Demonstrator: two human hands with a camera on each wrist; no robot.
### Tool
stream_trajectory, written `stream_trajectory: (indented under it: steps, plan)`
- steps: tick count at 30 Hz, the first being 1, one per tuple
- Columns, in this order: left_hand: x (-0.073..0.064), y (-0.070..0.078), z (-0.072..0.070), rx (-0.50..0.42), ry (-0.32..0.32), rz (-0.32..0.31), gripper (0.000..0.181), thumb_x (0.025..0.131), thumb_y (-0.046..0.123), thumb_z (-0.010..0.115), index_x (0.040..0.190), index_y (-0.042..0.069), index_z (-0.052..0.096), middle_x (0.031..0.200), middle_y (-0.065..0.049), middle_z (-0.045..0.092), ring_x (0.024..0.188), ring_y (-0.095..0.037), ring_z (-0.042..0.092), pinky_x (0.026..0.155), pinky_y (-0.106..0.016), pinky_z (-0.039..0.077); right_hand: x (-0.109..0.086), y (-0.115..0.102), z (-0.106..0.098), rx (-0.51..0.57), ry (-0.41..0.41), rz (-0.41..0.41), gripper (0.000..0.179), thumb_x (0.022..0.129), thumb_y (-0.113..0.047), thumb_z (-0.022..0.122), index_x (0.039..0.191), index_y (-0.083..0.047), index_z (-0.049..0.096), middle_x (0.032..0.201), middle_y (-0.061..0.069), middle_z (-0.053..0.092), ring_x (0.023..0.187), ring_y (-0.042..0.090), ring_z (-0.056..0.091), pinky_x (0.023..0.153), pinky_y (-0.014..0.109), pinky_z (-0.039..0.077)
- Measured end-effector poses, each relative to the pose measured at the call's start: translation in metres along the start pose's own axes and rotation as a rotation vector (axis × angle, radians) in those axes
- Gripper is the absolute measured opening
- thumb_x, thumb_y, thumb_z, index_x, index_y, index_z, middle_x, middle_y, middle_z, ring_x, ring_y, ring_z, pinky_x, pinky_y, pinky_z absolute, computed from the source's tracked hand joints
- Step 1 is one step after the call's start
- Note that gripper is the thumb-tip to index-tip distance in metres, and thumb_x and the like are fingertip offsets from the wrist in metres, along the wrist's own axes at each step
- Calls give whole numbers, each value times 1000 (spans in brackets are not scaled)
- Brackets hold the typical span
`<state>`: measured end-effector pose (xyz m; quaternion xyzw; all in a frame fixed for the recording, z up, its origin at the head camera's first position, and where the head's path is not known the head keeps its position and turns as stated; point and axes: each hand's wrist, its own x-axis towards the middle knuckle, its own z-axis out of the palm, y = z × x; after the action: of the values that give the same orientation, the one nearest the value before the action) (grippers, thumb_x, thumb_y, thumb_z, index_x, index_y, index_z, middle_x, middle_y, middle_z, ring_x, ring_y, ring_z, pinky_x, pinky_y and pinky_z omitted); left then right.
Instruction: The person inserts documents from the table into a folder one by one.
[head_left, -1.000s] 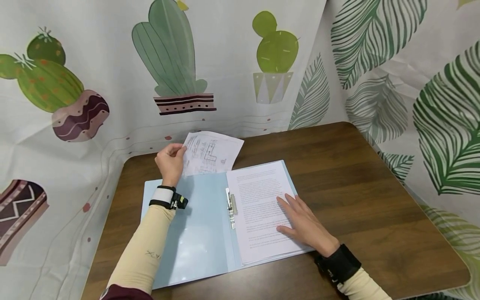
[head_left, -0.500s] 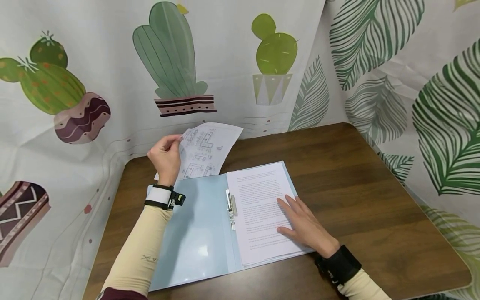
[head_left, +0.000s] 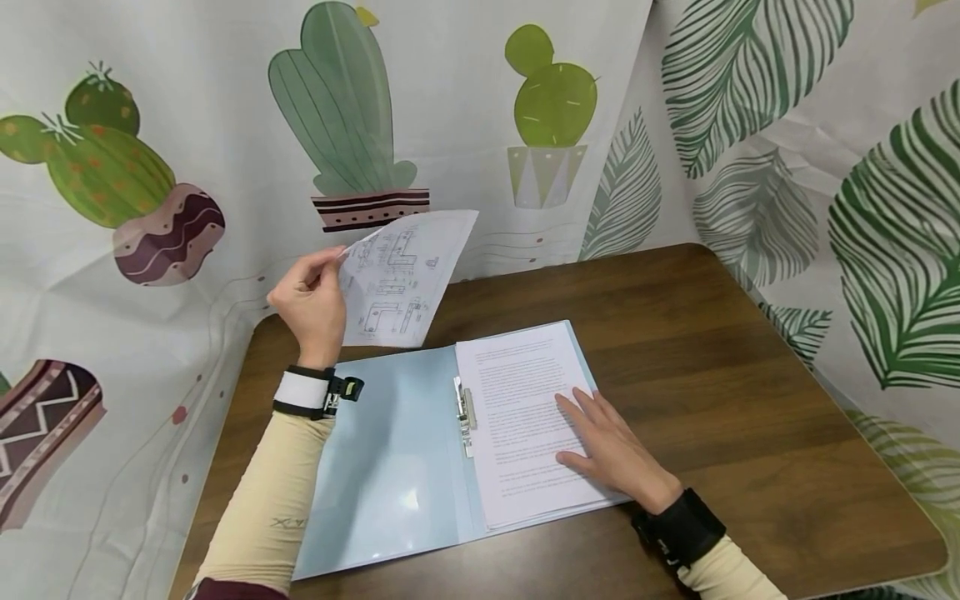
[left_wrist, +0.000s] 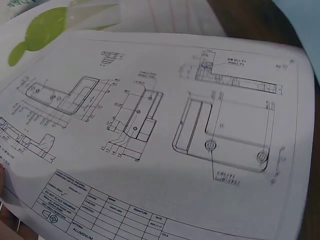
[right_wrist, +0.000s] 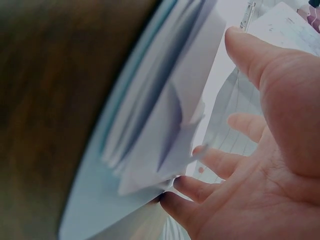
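My left hand [head_left: 311,304] pinches the left edge of a white sheet with a technical drawing [head_left: 405,283], raised beyond the folder's far edge and slightly bowed. In the left wrist view the drawing sheet [left_wrist: 165,120] fills most of the picture, with outlined L-shaped parts and a title block. An open light-blue folder [head_left: 390,475] lies on the table. Its metal clip [head_left: 464,414] is beside the fold. Printed text pages [head_left: 517,400] lie on the folder's right half, and my right hand [head_left: 615,450] rests on them, fingers spread. The right wrist view shows the stacked paper edges [right_wrist: 145,100].
The brown wooden table [head_left: 720,400] extends to the right of the folder. Behind it hangs a white curtain [head_left: 465,100] printed with cacti and leaves, close to the table's back edge.
My left hand has lifted the drawing sheet up and to the left, so more of it shows above the folder. The right hand stays in place on the pages.
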<state>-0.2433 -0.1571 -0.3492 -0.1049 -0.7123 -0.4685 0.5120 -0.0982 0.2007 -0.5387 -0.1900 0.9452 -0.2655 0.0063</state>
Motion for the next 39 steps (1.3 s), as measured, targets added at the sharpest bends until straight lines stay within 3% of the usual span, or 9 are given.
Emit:
stream_trajectory:
  steps: [3,7,10,15,25,31,35,39]
  plan:
    - [4,6,-2,-32,13,18,7,92,-4,74,89,-8,78,89,-17,78,78,-8,73,69,-14,52,0,0,-1,4,6,-8,84,90,-35,81,158,-6,39,162,27,32,149,51,25,116,66,26]
    - [9,13,-4,-126,17,16,8,91,-2,76,89,-9,77,85,-20,76,72,-14,72,64,-16,50,0,0,-2,3,27,-35,83,90,-32,81,157,-4,40,161,28,34,149,51,27,116,66,26]
    - [11,19,-4,-187,15,-27,3,89,-4,76,89,-7,78,84,-23,75,68,-18,71,61,-18,48,0,0,-3,0,35,-45,82,90,-30,81,156,-3,40,160,29,35,148,51,28,116,66,26]
    - [11,24,-6,-212,-7,-96,8,89,-4,77,92,-11,76,86,-25,75,70,-17,73,63,-18,52,0,-2,-4,10,36,-37,82,90,-30,82,156,-3,41,160,28,35,148,51,28,115,66,27]
    - [3,0,-2,-357,-49,-333,16,85,6,83,96,-5,77,92,-14,78,80,-17,74,73,-24,57,1,0,-4,12,21,-19,84,91,-34,80,158,-4,38,163,26,31,150,50,25,116,65,27]
    - [-6,5,0,-463,-111,-396,19,88,5,81,99,-9,74,95,-17,78,79,-20,74,67,-24,58,3,2,-9,8,72,-42,85,91,-32,80,158,-3,36,161,28,32,148,50,29,116,64,28]
    - [-14,9,1,-553,-148,-504,18,88,2,80,100,-10,73,99,-18,77,81,-20,74,68,-25,59,8,3,-15,63,100,-19,90,91,-33,80,160,-3,30,163,26,30,149,47,29,116,62,29]
    - [-27,12,3,-571,-196,-589,18,88,3,80,102,-8,73,102,-17,77,84,-22,74,70,-28,60,14,0,-23,140,147,-12,94,92,-31,80,161,0,24,164,25,29,150,44,30,116,61,31]
